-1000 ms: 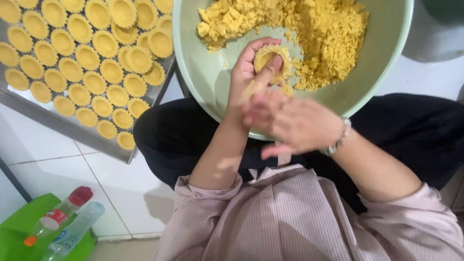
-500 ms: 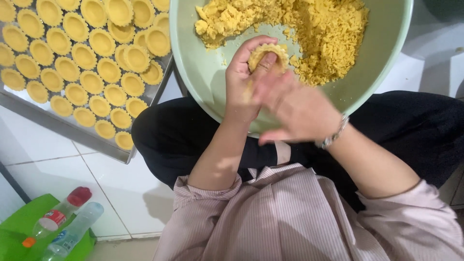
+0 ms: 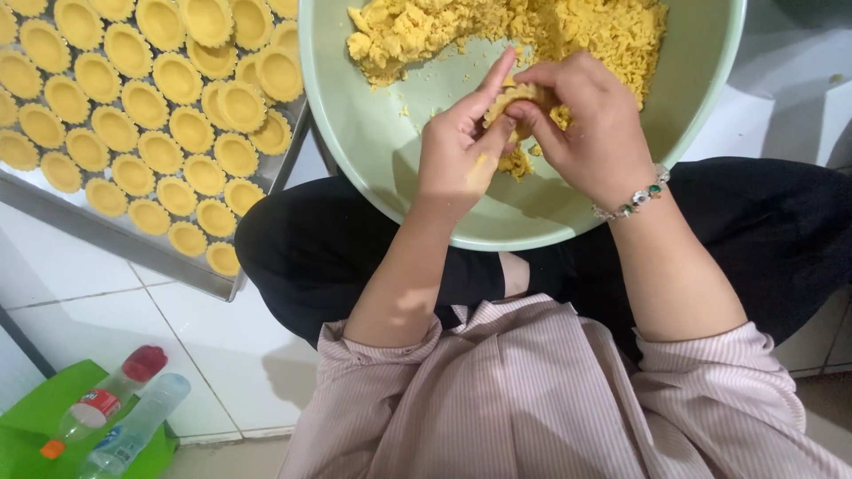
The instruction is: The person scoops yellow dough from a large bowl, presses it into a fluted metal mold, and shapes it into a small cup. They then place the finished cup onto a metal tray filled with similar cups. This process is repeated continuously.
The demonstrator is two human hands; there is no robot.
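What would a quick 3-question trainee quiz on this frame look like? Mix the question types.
1. True or false: both the left hand and the right hand touch the small dough piece.
2. Where does the loose yellow dough lie? A) on the metal tray B) in the pale green bowl C) on the floor tiles
3. What fills the metal tray to the person's left?

Key:
1. True.
2. B.
3. Rows of fluted yellow tart shells, all unfilled.
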